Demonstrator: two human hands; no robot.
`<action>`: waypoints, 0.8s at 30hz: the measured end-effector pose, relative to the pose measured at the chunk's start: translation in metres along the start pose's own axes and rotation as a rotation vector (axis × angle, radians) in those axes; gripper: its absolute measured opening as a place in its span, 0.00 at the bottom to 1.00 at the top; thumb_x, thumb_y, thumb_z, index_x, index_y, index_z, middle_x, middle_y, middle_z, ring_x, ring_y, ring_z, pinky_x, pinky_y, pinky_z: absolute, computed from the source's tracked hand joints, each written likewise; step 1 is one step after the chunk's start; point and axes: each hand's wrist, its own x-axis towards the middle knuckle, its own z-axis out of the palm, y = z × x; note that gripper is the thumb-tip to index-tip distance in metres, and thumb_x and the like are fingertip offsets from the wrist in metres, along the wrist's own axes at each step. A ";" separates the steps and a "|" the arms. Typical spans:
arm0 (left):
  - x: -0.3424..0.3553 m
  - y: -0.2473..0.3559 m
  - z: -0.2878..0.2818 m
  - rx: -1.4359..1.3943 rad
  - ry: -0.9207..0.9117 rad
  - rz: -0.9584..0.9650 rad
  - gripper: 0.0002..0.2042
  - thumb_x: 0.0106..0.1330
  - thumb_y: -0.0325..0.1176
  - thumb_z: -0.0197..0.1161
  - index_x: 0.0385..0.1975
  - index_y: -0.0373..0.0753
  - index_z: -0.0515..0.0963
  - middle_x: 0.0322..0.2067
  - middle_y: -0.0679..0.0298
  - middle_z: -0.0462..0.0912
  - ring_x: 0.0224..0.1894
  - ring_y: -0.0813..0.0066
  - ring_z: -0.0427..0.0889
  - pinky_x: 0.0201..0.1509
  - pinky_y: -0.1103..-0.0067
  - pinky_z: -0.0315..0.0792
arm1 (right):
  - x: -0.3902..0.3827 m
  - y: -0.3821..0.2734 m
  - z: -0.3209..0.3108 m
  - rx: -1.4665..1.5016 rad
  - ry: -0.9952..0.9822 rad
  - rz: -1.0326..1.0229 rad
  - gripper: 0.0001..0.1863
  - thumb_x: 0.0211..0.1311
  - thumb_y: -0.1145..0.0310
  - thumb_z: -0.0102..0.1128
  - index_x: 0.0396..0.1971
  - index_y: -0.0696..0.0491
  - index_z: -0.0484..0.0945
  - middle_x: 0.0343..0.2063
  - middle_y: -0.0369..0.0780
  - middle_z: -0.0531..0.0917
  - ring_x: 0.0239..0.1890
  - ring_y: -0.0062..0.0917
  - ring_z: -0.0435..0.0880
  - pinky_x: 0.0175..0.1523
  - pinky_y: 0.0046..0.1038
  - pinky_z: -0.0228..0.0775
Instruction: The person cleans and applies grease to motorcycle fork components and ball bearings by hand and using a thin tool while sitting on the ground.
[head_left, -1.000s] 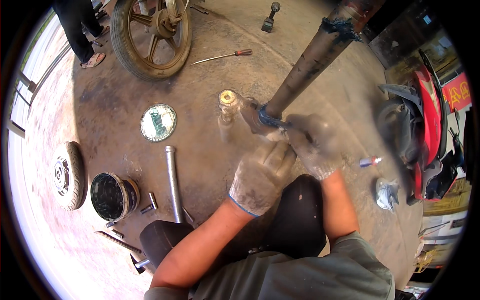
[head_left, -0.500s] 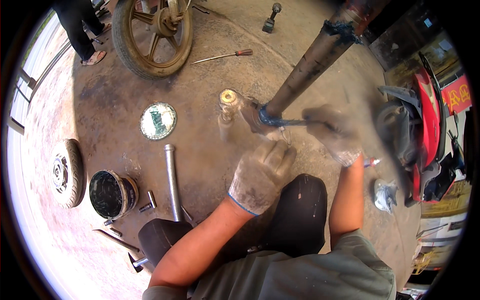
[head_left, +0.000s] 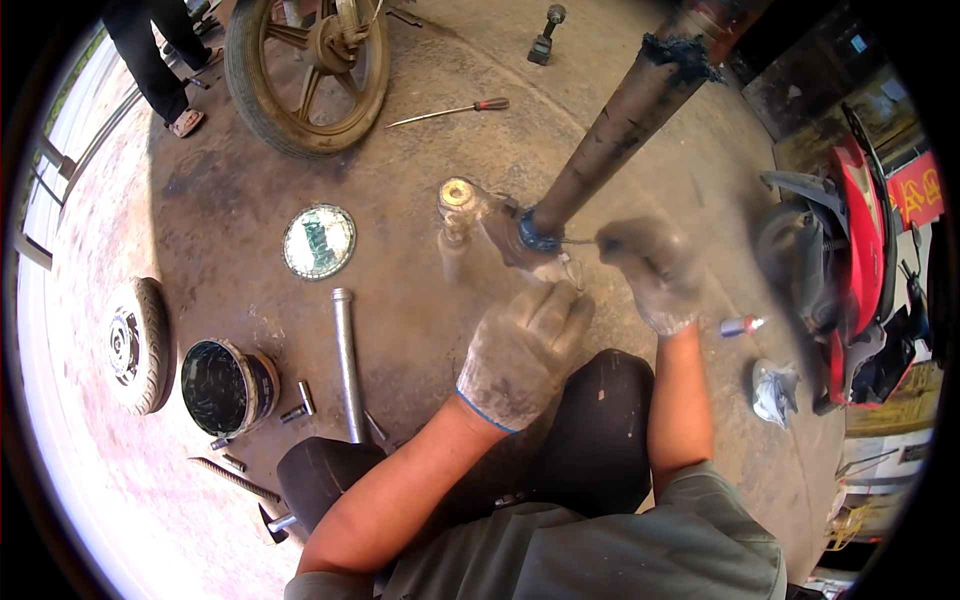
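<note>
A dark metal column [head_left: 611, 150] stands tilted in a grimy fitting [head_left: 495, 222] with a brass-coloured bushing [head_left: 455, 194]. Blue grease [head_left: 538, 235] rings the column's foot. My left hand [head_left: 521, 345], in a dirty white glove, is closed at a small light metal tab [head_left: 564, 262] below the column; whether it grips the tab is unclear. My right hand [head_left: 655, 270], gloved and motion-blurred, is closed on something thin and dark [head_left: 577, 241], perhaps a wire or rod, reaching to the greased foot.
A wheel [head_left: 354, 80], screwdriver [head_left: 445, 112], power tool [head_left: 543, 45], round lid [head_left: 318, 242], metal tube [head_left: 347, 360], grease bucket [head_left: 215, 385], small wheel [head_left: 140, 345], spray can [head_left: 738, 327] and rag [head_left: 773, 390] lie around. A red scooter [head_left: 855, 260] is right; a person's legs [head_left: 150, 50] stand upper left.
My right hand moved right from the column's foot, drawing out the thin dark item, then came partly back toward the column. My left hand stays about where it was.
</note>
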 end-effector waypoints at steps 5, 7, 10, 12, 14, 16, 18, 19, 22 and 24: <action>0.000 0.000 0.001 -0.007 -0.007 -0.005 0.16 0.54 0.24 0.65 0.44 0.32 0.81 0.44 0.54 0.82 0.43 0.56 0.85 0.42 0.66 0.82 | -0.001 0.005 -0.001 0.135 -0.024 0.052 0.10 0.58 0.80 0.68 0.40 0.60 0.87 0.37 0.43 0.88 0.40 0.29 0.87 0.45 0.30 0.79; 0.001 0.000 0.002 -0.011 -0.006 -0.001 0.16 0.54 0.24 0.65 0.45 0.32 0.81 0.44 0.54 0.82 0.42 0.56 0.84 0.42 0.65 0.81 | -0.003 0.012 0.005 0.276 0.019 0.115 0.10 0.58 0.80 0.68 0.40 0.60 0.87 0.38 0.44 0.87 0.41 0.30 0.87 0.46 0.30 0.79; 0.002 0.001 0.002 -0.005 -0.003 -0.004 0.17 0.53 0.24 0.65 0.45 0.32 0.81 0.44 0.54 0.82 0.41 0.56 0.84 0.41 0.65 0.81 | 0.000 0.018 0.010 0.351 0.010 0.174 0.09 0.58 0.81 0.69 0.40 0.59 0.86 0.39 0.44 0.87 0.43 0.31 0.86 0.48 0.31 0.79; 0.002 0.001 0.002 -0.003 -0.001 -0.005 0.17 0.53 0.24 0.65 0.45 0.32 0.82 0.44 0.54 0.83 0.41 0.55 0.84 0.41 0.65 0.81 | 0.003 0.025 0.010 0.317 -0.029 0.114 0.09 0.58 0.81 0.69 0.40 0.59 0.86 0.39 0.44 0.88 0.43 0.30 0.86 0.48 0.31 0.79; 0.002 0.001 0.002 -0.006 -0.001 0.005 0.17 0.53 0.23 0.65 0.45 0.32 0.82 0.44 0.54 0.83 0.41 0.55 0.84 0.42 0.64 0.81 | 0.006 0.034 0.009 0.315 -0.048 0.052 0.09 0.58 0.81 0.69 0.39 0.59 0.86 0.39 0.44 0.88 0.43 0.30 0.86 0.48 0.31 0.79; 0.002 0.001 0.001 -0.009 -0.001 0.006 0.17 0.52 0.23 0.65 0.45 0.32 0.82 0.43 0.54 0.83 0.41 0.54 0.84 0.42 0.64 0.81 | 0.008 0.042 0.011 0.349 -0.050 -0.010 0.09 0.58 0.82 0.69 0.39 0.59 0.87 0.38 0.44 0.88 0.43 0.30 0.86 0.48 0.30 0.79; 0.003 0.002 0.001 -0.016 0.004 0.002 0.18 0.52 0.22 0.65 0.45 0.32 0.82 0.43 0.54 0.83 0.41 0.54 0.84 0.41 0.64 0.80 | 0.008 0.043 0.009 0.256 -0.080 -0.005 0.09 0.58 0.81 0.69 0.39 0.59 0.87 0.38 0.43 0.88 0.43 0.30 0.86 0.48 0.30 0.79; 0.004 0.002 0.000 -0.012 -0.001 0.001 0.18 0.52 0.22 0.65 0.45 0.32 0.82 0.43 0.54 0.83 0.41 0.54 0.84 0.41 0.64 0.80 | 0.009 0.043 0.008 0.209 -0.095 -0.003 0.09 0.58 0.81 0.69 0.39 0.59 0.87 0.38 0.43 0.88 0.43 0.30 0.87 0.48 0.30 0.79; 0.005 0.002 0.001 -0.008 -0.003 0.006 0.18 0.51 0.22 0.66 0.45 0.32 0.82 0.43 0.54 0.83 0.41 0.54 0.84 0.41 0.64 0.80 | 0.005 0.053 0.009 0.200 -0.110 -0.006 0.09 0.58 0.81 0.69 0.40 0.59 0.87 0.38 0.43 0.88 0.43 0.31 0.86 0.48 0.30 0.79; 0.005 0.000 0.004 -0.013 0.012 0.015 0.18 0.50 0.22 0.66 0.44 0.32 0.82 0.43 0.54 0.83 0.41 0.54 0.84 0.41 0.64 0.80 | 0.003 0.054 0.008 0.190 -0.111 0.048 0.09 0.59 0.80 0.69 0.40 0.59 0.87 0.38 0.43 0.88 0.43 0.31 0.86 0.48 0.30 0.79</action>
